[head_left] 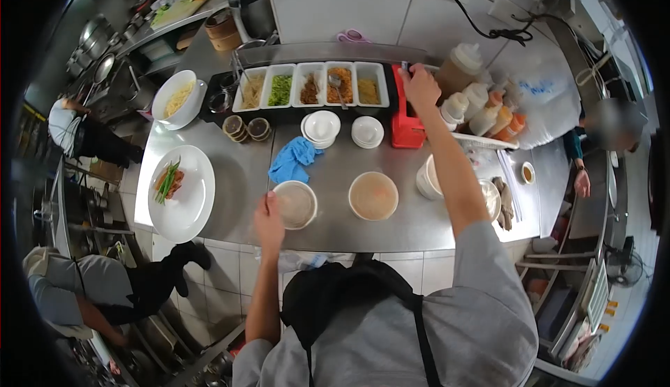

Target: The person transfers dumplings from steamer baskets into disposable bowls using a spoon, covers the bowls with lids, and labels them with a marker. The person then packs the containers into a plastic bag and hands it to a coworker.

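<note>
Bright light leaves a pale sheen on the counter (412, 228); beyond its 2 ends the view bends strongly into black, and 1 head (613, 125) to its right is blurred.

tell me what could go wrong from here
The oval plate sits right at the front edge of the counter, so a bump might tip it off. The right forearm passes close by a white tub and could knock it. The left hand is at the side of a round tub near that same edge; a nudge might push it over.
</note>
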